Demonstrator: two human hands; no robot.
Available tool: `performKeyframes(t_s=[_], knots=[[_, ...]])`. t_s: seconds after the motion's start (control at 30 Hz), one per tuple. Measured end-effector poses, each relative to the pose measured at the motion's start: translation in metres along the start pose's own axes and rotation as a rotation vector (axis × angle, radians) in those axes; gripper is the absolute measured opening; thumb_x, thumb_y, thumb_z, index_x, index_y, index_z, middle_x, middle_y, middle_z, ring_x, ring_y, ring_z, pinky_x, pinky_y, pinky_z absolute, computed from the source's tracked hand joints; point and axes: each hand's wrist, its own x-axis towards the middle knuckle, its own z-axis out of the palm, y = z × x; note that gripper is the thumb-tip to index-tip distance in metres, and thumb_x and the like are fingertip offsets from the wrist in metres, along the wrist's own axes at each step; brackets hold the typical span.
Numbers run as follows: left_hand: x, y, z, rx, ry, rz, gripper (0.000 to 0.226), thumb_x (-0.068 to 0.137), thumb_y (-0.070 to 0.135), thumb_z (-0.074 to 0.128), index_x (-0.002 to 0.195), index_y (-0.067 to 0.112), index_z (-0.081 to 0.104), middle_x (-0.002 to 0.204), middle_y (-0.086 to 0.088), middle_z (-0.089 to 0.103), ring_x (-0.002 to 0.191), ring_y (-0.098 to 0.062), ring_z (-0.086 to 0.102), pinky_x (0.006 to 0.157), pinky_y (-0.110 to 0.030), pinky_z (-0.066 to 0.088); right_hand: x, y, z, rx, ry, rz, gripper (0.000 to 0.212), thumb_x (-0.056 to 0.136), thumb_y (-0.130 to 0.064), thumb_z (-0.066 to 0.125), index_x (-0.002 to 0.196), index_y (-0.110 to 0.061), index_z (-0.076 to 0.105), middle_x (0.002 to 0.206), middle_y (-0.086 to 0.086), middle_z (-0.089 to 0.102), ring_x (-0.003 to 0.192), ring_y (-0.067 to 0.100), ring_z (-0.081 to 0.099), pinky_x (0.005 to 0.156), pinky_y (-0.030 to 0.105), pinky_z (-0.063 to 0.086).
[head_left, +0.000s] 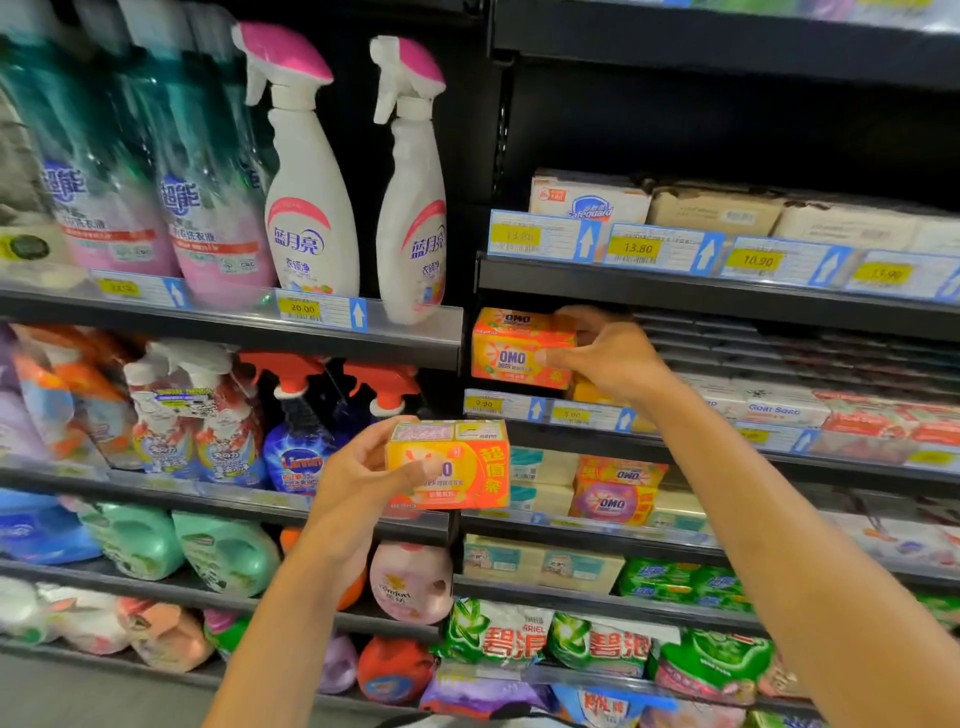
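Single head cam, wide-angle, worn at head height. Looks fwd & slightly down at store shelves (675, 299), close, within reach. Forearms enter from bottom edge; left hand (358, 478) approx centre frame, right hand (613, 358) up-right of it. Shelf edges bow w/ lens distortion, far left blurred

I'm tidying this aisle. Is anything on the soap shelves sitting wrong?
Yes. Below the right hand, the upper OMO pack in a stack of two has its logo upside down; the pack under it reads upright.
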Motion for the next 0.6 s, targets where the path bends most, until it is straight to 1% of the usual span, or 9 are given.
performKeyframes(t_s=[0.07,0.13,0.2,0.33,0.37,0.43,0.5,0.57,0.6], knots=[[0.000,-0.001,0.000,0.013,-0.001,0.003,0.080,0.051,0.037,0.092,0.125,0.023,0.067,0.111,-0.006,0.078,0.103,-0.026,0.075,0.090,-0.046,0.059,0.006,0.001,0.001,-0.070,-0.018,0.000,0.062,0.076,-0.051,0.088,0.130,-0.044,0.059,0.106,-0.006,0.077,0.096,0.015,0.074,0.094,0.043,0.060],[0.000,-0.003,0.000,0.022,-0.002,0.007,0.080,0.051,0.037,0.091,0.126,0.024,0.066,0.112,-0.005,0.078,0.104,-0.026,0.075,0.091,-0.045,0.059,0.011,0.001,0.000,-0.134,-0.042,-0.018,0.060,0.079,-0.052,0.086,0.131,-0.044,0.058,0.104,-0.008,0.076,0.099,0.012,0.071,0.095,0.041,0.059],[0.001,-0.004,-0.001,0.036,-0.016,0.015,0.077,0.053,0.037,0.092,0.125,0.025,0.067,0.112,-0.005,0.077,0.104,-0.026,0.074,0.089,-0.044,0.058,0.013,0.000,0.001,-0.186,-0.077,-0.037,0.062,0.080,-0.052,0.085,0.134,-0.040,0.058,0.108,-0.010,0.074,0.103,0.012,0.069,0.096,0.036,0.058],[0.003,-0.006,0.002,0.025,-0.027,0.037,0.060,0.065,0.025,0.088,0.122,0.027,0.068,0.110,-0.005,0.078,0.101,-0.023,0.075,0.077,-0.028,0.060,0.016,0.003,0.003,-0.292,-0.135,-0.059,0.067,0.085,-0.052,0.081,0.143,-0.033,0.054,0.120,-0.006,0.066,0.107,0.015,0.065,0.091,0.031,0.055],[0.003,-0.007,0.003,0.021,-0.026,0.039,0.057,0.067,0.025,0.087,0.121,0.027,0.069,0.110,-0.005,0.078,0.101,-0.023,0.075,0.076,-0.027,0.060,0.018,0.004,0.003,-0.324,-0.147,-0.069,0.069,0.085,-0.053,0.080,0.145,-0.033,0.052,0.121,-0.007,0.064,0.107,0.015,0.064,0.089,0.030,0.054],[0.004,-0.009,0.006,0.022,-0.028,0.036,0.057,0.065,0.028,0.089,0.119,0.028,0.070,0.111,-0.006,0.078,0.103,-0.024,0.075,0.081,-0.034,0.060,0.021,0.005,0.003,-0.372,-0.159,-0.091,0.069,0.087,-0.056,0.078,0.146,-0.032,0.050,0.122,-0.008,0.060,0.107,0.014,0.060,0.083,0.028,0.050],[0.006,-0.010,0.008,0.020,-0.032,0.028,0.061,0.060,0.037,0.091,0.117,0.032,0.072,0.112,-0.006,0.077,0.104,-0.025,0.074,0.089,-0.045,0.059,0.025,0.006,0.002,-0.439,-0.174,-0.112,0.068,0.088,-0.057,0.075,0.146,-0.031,0.050,0.125,-0.008,0.059,0.108,0.014,0.057,0.078,0.026,0.045],[0.007,-0.011,0.009,0.032,-0.036,0.023,0.065,0.057,0.042,0.091,0.118,0.035,0.071,0.113,-0.005,0.077,0.106,-0.026,0.074,0.094,-0.052,0.056,0.031,0.004,-0.001,-0.500,-0.206,-0.122,0.067,0.089,-0.056,0.075,0.146,-0.029,0.051,0.132,-0.006,0.059,0.110,0.014,0.056,0.084,0.028,0.045],[0.008,-0.011,0.011,0.036,-0.041,0.026,0.067,0.057,0.042,0.091,0.120,0.034,0.071,0.113,-0.005,0.077,0.107,-0.026,0.073,0.095,-0.052,0.056,0.035,0.004,-0.002,-0.525,-0.224,-0.120,0.068,0.088,-0.056,0.075,0.146,-0.028,0.051,0.135,-0.005,0.059,0.111,0.014,0.056,0.087,0.029,0.045]])
